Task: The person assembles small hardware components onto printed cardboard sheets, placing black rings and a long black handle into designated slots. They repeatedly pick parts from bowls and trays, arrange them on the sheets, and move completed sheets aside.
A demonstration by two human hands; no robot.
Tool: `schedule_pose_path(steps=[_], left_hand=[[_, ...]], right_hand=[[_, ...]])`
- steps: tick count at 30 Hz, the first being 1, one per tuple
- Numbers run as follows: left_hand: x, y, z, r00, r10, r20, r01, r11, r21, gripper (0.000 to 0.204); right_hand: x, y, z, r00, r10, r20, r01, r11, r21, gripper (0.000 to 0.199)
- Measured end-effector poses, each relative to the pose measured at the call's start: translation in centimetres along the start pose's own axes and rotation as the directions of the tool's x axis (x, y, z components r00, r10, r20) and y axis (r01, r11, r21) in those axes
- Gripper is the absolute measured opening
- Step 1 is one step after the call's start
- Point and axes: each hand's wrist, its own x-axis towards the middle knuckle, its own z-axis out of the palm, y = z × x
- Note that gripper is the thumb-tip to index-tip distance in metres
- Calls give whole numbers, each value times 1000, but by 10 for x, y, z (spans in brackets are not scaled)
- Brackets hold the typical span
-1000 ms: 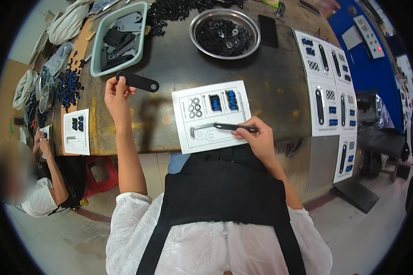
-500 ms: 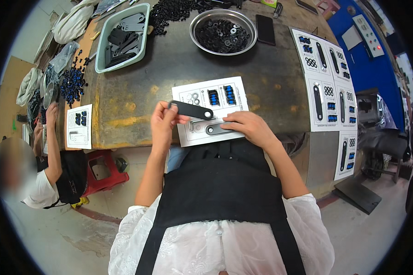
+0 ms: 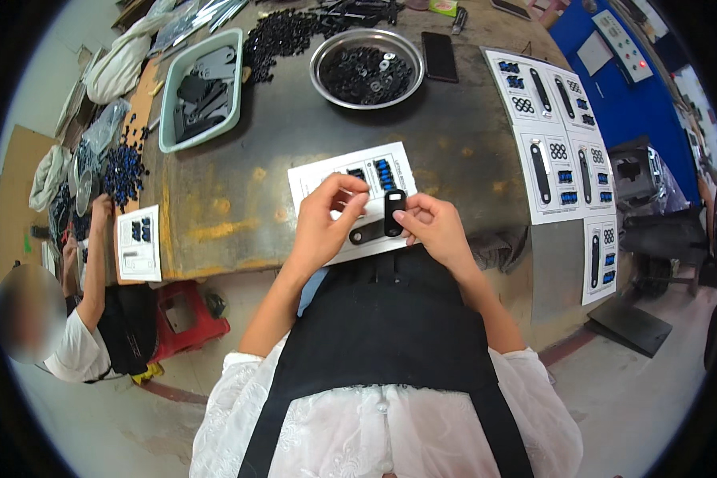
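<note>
My right hand (image 3: pixel 432 226) pinches a flat black bar with a hole near each end (image 3: pixel 394 213) between thumb and fingers. The bar is held upright over a white printed sheet (image 3: pixel 307 182). My left hand (image 3: pixel 327 217) is just left of the bar, its fingers curled with a gap between thumb and forefinger; nothing shows in them. Another dark flat bar (image 3: pixel 366 233) lies on the sheet below my hands, partly behind the held bar. Blue-and-black pieces (image 3: pixel 384 172) show at the sheet's far side. My left hand covers part of the sheet.
A pale green bin (image 3: pixel 164 119) of flat bars and a steel bowl (image 3: pixel 317 78) of black washers stand farther back, near a phone (image 3: pixel 440 57). Small black parts (image 3: pixel 275 44) lie heaped between them. Printed sheets (image 3: pixel 550 209) lie at right. A co-worker (image 3: pixel 95 275) sits at left.
The black bar has passed from my left hand to my right and turned from lying crosswise to upright. My right hand has lifted off the bar on the sheet. The view has shifted slightly.
</note>
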Motion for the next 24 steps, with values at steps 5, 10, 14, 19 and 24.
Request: schedule_pose_path(steps=[5,10,14,19,24], left_hand=[[-16,-28,-11,999,-31,16,25,955,296,8],[-29,-31,-2,979,86,185,-186,746,640,15],[-30,-39,-17,993,54,109,-113,733,671,12],[-43,-45,-20,967,165,193,-254,597,761,9],[-52,-59,-13,918,297,263,-383,491,782,18]], right_hand=[[-1,51,-4,980,171,-104,-141,959,247,22],[-6,57,9,971,198,-131,-167,962,217,26],[-15,42,9,956,228,-185,-262,946,-189,25],[-19,25,6,893,-448,-37,274,607,-746,27],[4,27,-2,814,-469,343,522,329,-787,61]])
